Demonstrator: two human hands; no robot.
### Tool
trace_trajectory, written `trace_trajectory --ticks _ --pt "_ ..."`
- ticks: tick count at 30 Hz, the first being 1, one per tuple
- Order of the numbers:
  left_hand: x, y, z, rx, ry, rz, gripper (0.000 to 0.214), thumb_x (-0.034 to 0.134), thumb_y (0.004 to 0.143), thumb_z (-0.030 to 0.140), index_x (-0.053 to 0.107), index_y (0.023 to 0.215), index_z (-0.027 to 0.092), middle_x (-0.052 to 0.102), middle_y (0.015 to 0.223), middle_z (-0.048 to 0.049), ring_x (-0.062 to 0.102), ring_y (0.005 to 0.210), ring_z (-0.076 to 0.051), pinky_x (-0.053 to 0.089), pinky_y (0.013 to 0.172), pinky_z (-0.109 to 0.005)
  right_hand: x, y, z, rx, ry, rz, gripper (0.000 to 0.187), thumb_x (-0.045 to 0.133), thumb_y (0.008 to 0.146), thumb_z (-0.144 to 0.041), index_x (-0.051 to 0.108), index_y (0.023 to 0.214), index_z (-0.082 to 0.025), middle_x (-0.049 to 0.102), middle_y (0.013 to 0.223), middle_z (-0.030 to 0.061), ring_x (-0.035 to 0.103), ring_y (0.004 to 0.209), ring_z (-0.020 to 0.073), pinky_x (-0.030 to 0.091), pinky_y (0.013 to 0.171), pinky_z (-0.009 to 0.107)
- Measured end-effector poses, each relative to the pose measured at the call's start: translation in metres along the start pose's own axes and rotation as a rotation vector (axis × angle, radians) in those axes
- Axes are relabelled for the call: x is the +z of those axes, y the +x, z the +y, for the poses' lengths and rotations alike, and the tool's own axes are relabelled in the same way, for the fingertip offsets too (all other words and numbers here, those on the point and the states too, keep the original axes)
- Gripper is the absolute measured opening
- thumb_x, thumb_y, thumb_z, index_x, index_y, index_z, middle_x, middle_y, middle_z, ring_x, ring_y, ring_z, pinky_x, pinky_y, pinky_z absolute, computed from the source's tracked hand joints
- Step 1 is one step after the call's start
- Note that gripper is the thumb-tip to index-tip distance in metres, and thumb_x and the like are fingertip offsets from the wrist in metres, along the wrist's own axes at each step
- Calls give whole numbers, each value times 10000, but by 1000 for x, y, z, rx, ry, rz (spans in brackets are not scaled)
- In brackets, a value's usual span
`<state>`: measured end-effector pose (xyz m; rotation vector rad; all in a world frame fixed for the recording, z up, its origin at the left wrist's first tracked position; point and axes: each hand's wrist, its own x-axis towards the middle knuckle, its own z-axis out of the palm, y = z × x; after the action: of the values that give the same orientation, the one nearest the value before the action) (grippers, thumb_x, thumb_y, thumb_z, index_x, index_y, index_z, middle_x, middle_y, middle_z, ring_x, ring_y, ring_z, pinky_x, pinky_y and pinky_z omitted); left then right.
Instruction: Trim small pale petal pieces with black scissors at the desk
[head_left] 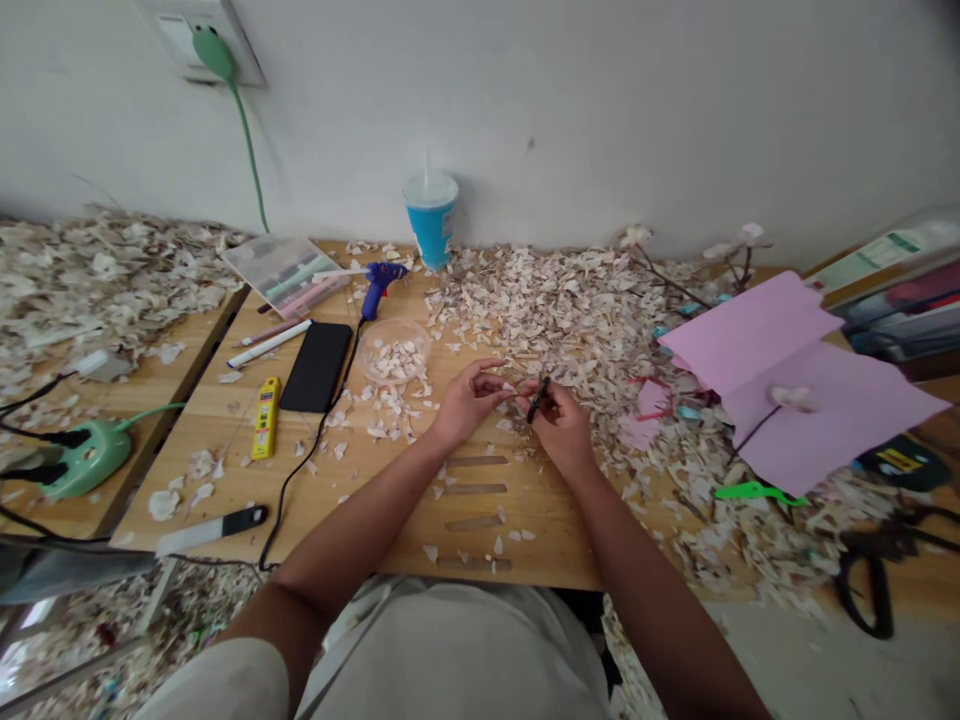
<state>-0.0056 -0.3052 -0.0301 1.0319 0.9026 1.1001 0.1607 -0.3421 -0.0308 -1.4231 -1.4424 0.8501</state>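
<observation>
Over the wooden table, my left hand (466, 402) pinches a small pale petal-like scrap (508, 388) between thumb and fingers. My right hand (561, 425) is closed around small scissors whose black handle (538, 400) shows at the fingers. The two hands nearly meet at the scrap, and the scissor blades are too small to make out. Behind them spreads a thick heap of dried petal scraps (555, 300). Left of my left hand, a clear round dish (364, 360) holds more pale pieces.
A blue cup (433, 225) stands by the wall. Leftward lie a glue gun (379, 288), a phone (317, 368), a yellow box (265, 418) and a black-handled blade (214, 528). To the right are pink sheets (757, 330), a green tool (757, 492) and large black scissors (885, 600).
</observation>
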Motion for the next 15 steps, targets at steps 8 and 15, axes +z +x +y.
trace_trajectory --ticks 8,15 --pt "0 -1 5 -122 -203 142 564 877 600 293 621 1089 178 724 823 -13 673 749 -125 508 765 -263 -3 3 3 3 -42 23 303 596 841 -425 595 1052 -207 682 958 73 638 842 201 515 775 333" --pt "0 -2 7 -155 -471 189 548 898 564 228 625 1038 184 702 816 18 672 762 -101 526 826 -271 -6 1 1 -243 -511 -130 128 556 827 -326 524 880 -214 622 835 68 570 809 228 414 746 348"
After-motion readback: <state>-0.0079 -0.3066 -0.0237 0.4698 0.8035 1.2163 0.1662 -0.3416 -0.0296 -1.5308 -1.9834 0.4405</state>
